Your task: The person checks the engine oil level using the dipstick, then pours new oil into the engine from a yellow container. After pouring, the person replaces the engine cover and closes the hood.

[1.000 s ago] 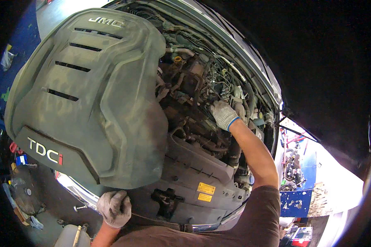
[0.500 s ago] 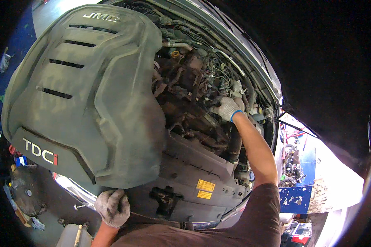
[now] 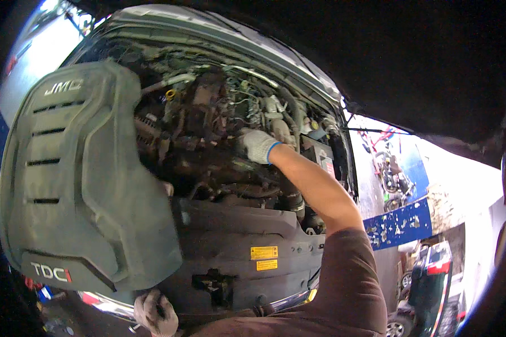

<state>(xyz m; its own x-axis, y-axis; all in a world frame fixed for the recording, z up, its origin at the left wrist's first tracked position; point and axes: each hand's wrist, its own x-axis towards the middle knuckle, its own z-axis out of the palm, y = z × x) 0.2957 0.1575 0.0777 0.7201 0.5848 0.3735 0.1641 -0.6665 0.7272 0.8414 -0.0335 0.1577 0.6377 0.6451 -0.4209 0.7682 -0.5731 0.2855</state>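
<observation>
Cover (image 3: 126,185) shifted since the earlier frames: it now sits lower and smaller in the view, and more of the engine (image 3: 202,121) is exposed on its right. Part of this shift is owed to the view itself, which has been swung.

Cover is positioned at the left, partly over the near left of the bay, outer face turned up toward the camera. Its long axis is directed near to far; the narrower end is pointed far, the broader end near. Raised lettering is carried at both ends, and four dark slots are ranged along the left half.

Left hand (image 3: 156,313), gloved, is placed at the near edge of the cover. Its fingers are curled inward; whether the edge is grasped cannot be told.

Right hand (image 3: 257,146), in a pale glove with a blue cuff, is extended over the engine, directed left. Its fingertips are lost among dark parts; whether anything is grasped cannot be told.

Containers: a pale reservoir (image 3: 319,133) is seen at the far right of the bay; its contents cannot be made out.

Two yellow labels (image 3: 264,253) are fixed to the dark panel (image 3: 287,283) on the near side.
</observation>
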